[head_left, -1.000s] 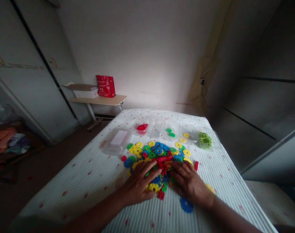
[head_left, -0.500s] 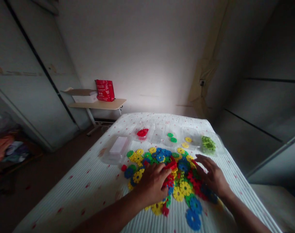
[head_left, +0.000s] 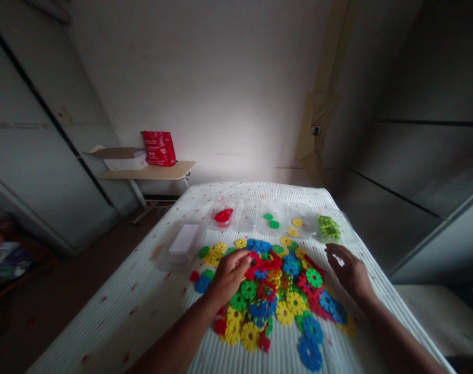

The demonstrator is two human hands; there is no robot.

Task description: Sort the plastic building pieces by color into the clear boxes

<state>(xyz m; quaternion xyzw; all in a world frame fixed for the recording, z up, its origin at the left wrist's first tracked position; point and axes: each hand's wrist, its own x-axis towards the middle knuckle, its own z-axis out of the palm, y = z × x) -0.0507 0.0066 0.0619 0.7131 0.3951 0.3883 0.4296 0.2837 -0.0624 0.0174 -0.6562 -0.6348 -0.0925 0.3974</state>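
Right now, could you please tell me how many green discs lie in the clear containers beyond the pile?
2: one green disc farther back, and another green disc nearer and slightly right, both between the red pieces and yellow discs there. Any stacked underneath would be hidden.

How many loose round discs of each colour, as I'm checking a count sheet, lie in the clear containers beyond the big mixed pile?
Green discs: 2
Yellow discs: 2
Total: 4 discs. The red pieces and light-green pieces there are too clumped to count.
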